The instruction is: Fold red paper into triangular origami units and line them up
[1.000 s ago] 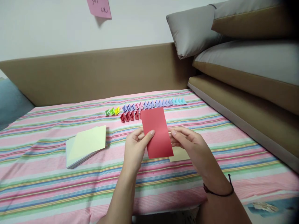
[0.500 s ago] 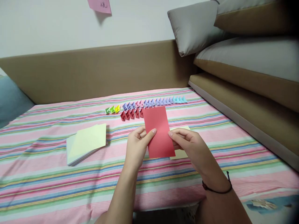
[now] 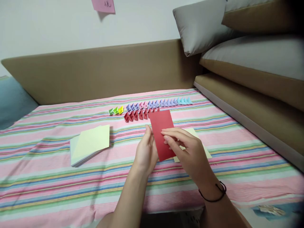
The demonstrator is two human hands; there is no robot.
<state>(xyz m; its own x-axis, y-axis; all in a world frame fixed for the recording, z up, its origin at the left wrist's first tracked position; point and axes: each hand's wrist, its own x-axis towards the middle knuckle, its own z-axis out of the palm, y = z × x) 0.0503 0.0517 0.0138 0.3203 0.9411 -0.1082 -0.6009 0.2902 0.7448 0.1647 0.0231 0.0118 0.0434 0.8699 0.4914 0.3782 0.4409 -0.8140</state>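
Note:
A red sheet of paper (image 3: pixel 159 122), shaped as a tall rectangle, is held up slightly tilted above the bed cover. My left hand (image 3: pixel 145 153) supports it from behind at its left edge, thumb up beside the edge and the other fingers hidden behind the paper. Across its front lies my right hand (image 3: pixel 187 145), thumb and bent fingers close together and pressing the sheet against the left hand. Partly covered by my right hand, a pale yellow sheet (image 3: pixel 206 153) rests on the cover.
A stack of pale paper (image 3: pixel 91 142) lies to the left. Behind the hands stand rows of small folded paper pieces: red (image 3: pixel 131 116), purple (image 3: pixel 155 104), light blue (image 3: pixel 185 100) and green-yellow (image 3: pixel 116 110). Cushions (image 3: pixel 251 58) are piled at right on the striped cover (image 3: pixel 71 193).
My right hand has moved left from the paper's right edge onto its front. My left thumb has come off the front to the left edge. The red paper has tilted.

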